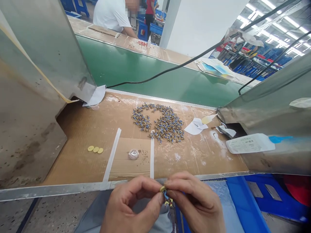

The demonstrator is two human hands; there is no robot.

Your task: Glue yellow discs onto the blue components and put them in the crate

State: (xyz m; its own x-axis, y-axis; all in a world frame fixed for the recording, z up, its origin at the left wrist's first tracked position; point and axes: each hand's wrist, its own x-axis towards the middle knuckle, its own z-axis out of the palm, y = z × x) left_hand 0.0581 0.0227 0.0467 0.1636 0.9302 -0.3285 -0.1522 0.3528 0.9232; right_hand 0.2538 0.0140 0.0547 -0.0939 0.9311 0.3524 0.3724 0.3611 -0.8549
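My left hand (131,204) and my right hand (196,202) meet at the bottom centre, below the table's front edge. Together their fingertips pinch one small part with brass ends and blue wire (165,195). A heap of several like parts (160,123) lies on the cardboard-covered table (80,136) further back. A small clear round dish (133,154) sits between two white tape strips, with tiny specks beside it. Three yellow discs (95,149) lie to the left.
Grey metal panels (36,84) wall in the table left and right. A green conveyor belt (145,71) runs behind, with a black cable (170,68) across it. A person in white sits beyond. Paper scraps (195,126) and a white label (250,143) lie right; a blue bin (245,207) below.
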